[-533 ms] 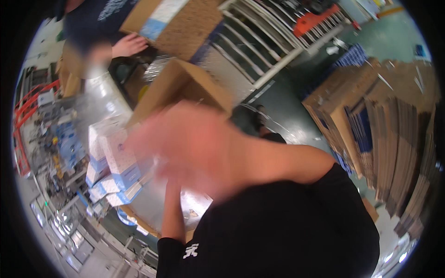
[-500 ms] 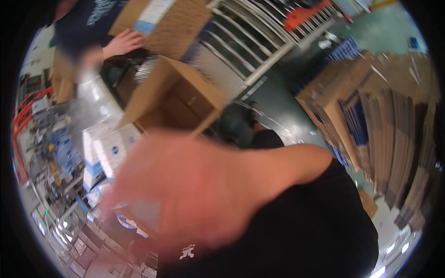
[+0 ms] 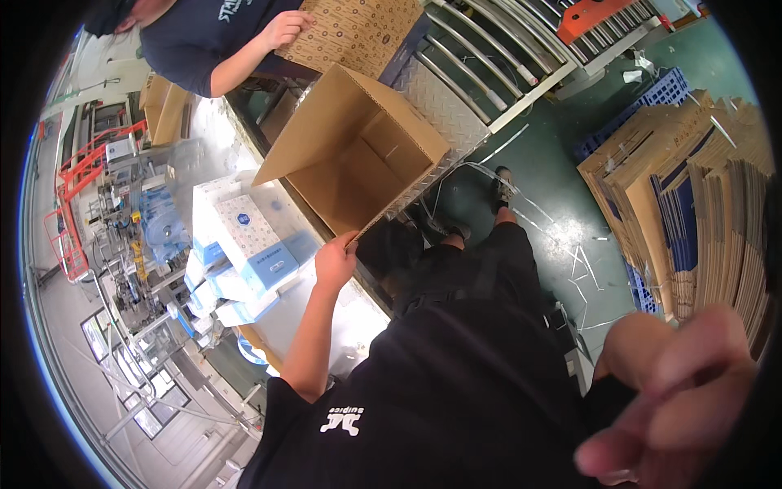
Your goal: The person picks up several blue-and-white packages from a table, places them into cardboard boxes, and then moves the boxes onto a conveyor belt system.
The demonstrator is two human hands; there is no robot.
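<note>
An upright brown cardboard box [image 3: 358, 159] has its top open toward me, one flap standing out to the left. Its inside shows bare cardboard walls. My left hand [image 3: 336, 259] is closed on the box's near lower edge, thumb and fingers pinching the cardboard. Low at the right, very close to the camera, my right hand [image 3: 672, 399] is raised. Its fingers look loosely bent and apart, slightly blurred, and nothing shows in them. Several white and blue printed cartons [image 3: 248, 236] lie on the metal table [image 3: 350, 326] left of my left hand.
Across the box, a co-worker's hand [image 3: 285, 28] rests on a printed cardboard carton [image 3: 350, 37]. A roller conveyor [image 3: 481, 65] runs at the upper right. Flattened cardboard stacks [image 3: 717, 236] stand right, near a blue plastic crate [image 3: 664, 88]. Loose white straps [image 3: 525, 204] lie on the floor.
My right hand and forearm, which blurred across the middle of the view, have swung to the lower right. My left hand now shows on the box edge. The whole view has shifted.
</note>
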